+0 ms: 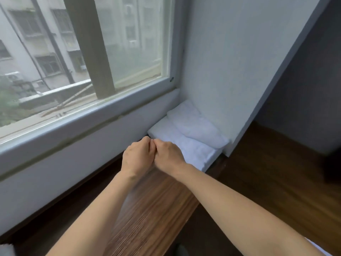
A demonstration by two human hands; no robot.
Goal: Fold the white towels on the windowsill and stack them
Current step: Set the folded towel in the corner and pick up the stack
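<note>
Both hands, left hand (138,156) and right hand (168,157), curled at lower towel (193,152) near edge; grasp unclear

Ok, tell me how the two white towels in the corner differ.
The lower towel lies flat on the wooden sill and reaches further toward the person; the upper towel rests on it, looks smaller and puffier, and sits against the wall. The hands, left and right, meet at the lower towel's near corner; the upper towel is untouched. Both are white and folded.
</note>
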